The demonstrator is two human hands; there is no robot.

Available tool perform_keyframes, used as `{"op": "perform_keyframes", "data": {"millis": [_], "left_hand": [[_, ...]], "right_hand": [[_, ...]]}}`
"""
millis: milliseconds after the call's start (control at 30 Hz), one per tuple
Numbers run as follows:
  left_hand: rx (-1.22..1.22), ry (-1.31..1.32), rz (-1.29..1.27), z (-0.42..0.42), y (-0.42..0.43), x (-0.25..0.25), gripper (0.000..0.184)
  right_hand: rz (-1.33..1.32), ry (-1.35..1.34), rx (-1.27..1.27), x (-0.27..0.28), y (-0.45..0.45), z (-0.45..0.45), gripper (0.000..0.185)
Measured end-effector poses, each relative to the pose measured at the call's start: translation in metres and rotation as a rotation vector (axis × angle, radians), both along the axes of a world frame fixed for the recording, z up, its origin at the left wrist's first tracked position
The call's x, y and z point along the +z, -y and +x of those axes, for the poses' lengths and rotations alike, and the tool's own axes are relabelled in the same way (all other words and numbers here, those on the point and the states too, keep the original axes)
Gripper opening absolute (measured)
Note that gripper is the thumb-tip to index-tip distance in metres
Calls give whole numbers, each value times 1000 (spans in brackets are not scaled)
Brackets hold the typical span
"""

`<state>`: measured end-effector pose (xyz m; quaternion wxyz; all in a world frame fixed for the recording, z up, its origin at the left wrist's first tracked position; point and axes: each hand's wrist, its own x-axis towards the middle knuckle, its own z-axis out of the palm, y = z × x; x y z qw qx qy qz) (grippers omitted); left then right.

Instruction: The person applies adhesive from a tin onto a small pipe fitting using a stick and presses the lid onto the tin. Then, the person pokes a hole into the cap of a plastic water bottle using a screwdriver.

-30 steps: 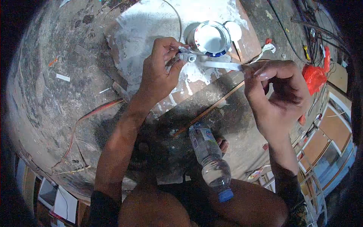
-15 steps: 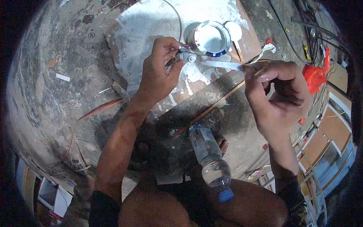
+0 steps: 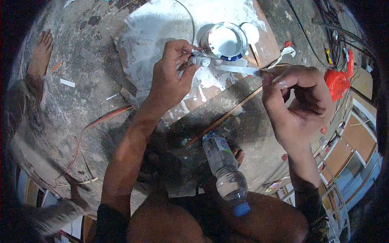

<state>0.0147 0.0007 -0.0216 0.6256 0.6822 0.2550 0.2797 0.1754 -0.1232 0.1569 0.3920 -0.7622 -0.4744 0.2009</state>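
Note:
My left hand [image 3: 172, 75] is closed around a small, pale metallic fitting [image 3: 201, 61] with a round end; its exact kind is hard to make out. A strip of white tape [image 3: 237, 69] stretches from the fitting to my right hand [image 3: 298, 101]. The thumb and forefinger of that hand pinch the tape's far end. Just behind the fitting stands an open can of white paint [image 3: 227, 41], on a paint-splashed board [image 3: 158, 24]. Below my hands, a clear plastic bottle with a blue cap [image 3: 227, 170] leans by my legs.
Another person's bare foot [image 3: 42, 52] is on the floor at the left, with a blurred lower leg [image 3: 67, 212] nearer. A red plastic bag [image 3: 337, 84] and black cables [image 3: 344, 32] lie to the right. A wooden strip [image 3: 231, 111] lies before the board.
Another person's foot and leg have come into view at the left. My hands, the fitting and the stretched tape have hardly moved.

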Motion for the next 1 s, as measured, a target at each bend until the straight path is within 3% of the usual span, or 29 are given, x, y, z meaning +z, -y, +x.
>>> {"op": "perform_keyframes", "data": {"millis": [1000], "left_hand": [[-2, -24, 2, 0, 0, -3, 41]], "right_hand": [[145, 277, 213, -3, -5, 0, 15]]}}
